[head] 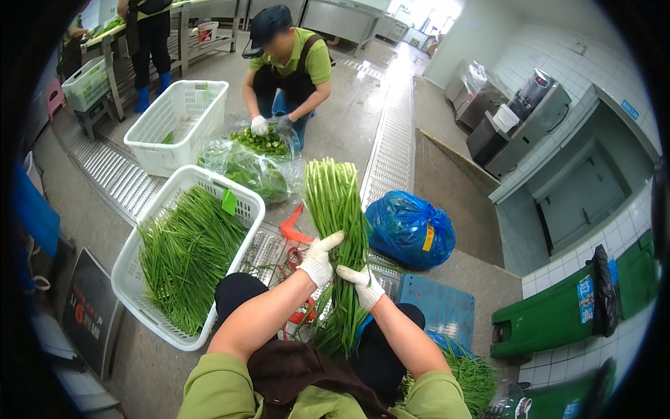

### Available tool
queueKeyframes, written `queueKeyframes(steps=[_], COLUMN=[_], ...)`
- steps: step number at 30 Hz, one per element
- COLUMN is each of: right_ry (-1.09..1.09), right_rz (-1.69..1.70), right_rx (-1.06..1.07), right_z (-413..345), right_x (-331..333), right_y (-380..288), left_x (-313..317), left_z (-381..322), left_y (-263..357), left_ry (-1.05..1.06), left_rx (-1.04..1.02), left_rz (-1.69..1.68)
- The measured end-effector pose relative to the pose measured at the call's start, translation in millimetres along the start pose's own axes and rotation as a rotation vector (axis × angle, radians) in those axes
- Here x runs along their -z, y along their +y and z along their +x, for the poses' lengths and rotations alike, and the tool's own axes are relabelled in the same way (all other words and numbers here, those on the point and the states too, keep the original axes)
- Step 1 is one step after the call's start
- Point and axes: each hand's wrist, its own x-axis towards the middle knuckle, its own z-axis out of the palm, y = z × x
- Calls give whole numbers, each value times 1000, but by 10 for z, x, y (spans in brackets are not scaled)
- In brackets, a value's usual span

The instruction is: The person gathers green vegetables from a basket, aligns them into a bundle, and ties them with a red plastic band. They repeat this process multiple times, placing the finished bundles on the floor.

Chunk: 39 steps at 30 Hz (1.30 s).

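Observation:
A thick bundle of long green stalks, which look like garlic chives [335, 199], stands nearly upright before me, pale ends up. My left hand [320, 259], in a white knit glove, grips its left side. Lower on the right side, my gloved right hand [362, 285] grips it too. The leafy tips hang down between my knees. At my left a white plastic basket [123, 277] holds a heap of the same greens [191, 262]. More greens [471, 374] lie by my right elbow, partly hidden by my arm.
A blue tied plastic bag [411, 228] sits ahead to the right, near a blue plastic board [439, 304]. Across from me a co-worker [288, 68] crouches over clear bags of greens [251, 167], beside another white basket [175, 125]. Green bins [544, 314] stand at the right wall.

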Motion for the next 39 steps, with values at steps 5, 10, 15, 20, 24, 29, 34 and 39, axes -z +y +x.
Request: queueKeyframes(steps=[5,10,15,20,24,29,34,39], right_ry=[-81,20,9,110,94,9,5,-19], right_rz=[232,367,366,157,97,-50,-44,51], right_rx=[-234,-243,-162,-160,-161,-125,-136,-204], right_z=[58,3,-54,-93,-149,-158,-168,-177], right_x=[162,271,426,419,363,311,306,336], right_y=[210,295,193,215,217,234,303,244], left_x=[-104,-266,-360,-319,-321,-299,-235,-264], left_z=[-24,8,24,-42,-75,-41,-37,-154], left_y=[-109,67,260,583,662,622,712,814], left_ry=[330,186,222,273,71,168,152,71], left_rx=[-91,-16,-32,-920,-1063,-1051,-1051,-621], left_rz=[418,1477,1541,1688,1818,1840,1820,1677])
